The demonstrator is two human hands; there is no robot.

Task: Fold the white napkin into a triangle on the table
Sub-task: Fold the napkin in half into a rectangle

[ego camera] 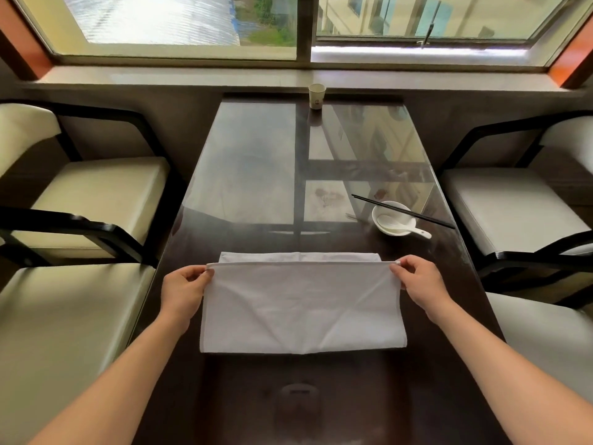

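Note:
The white napkin (pixel 301 306) lies on the dark glass-topped table (pixel 244 175), doubled over on itself. Its upper layer is stretched taut between my two hands and lifted a little at the far hem. A strip of the lower layer shows beyond that hem. My left hand (pixel 184 289) pinches the left corner of the raised hem. My right hand (pixel 417 281) pinches the right corner. The near folded edge rests flat on the table.
A white bowl (pixel 393 220) holding a white spoon stands to the right beyond the napkin, with black chopsticks (pixel 402 211) laid across it. A paper cup (pixel 317 96) stands at the far edge by the window. Cream-cushioned chairs (pixel 96 194) flank both sides.

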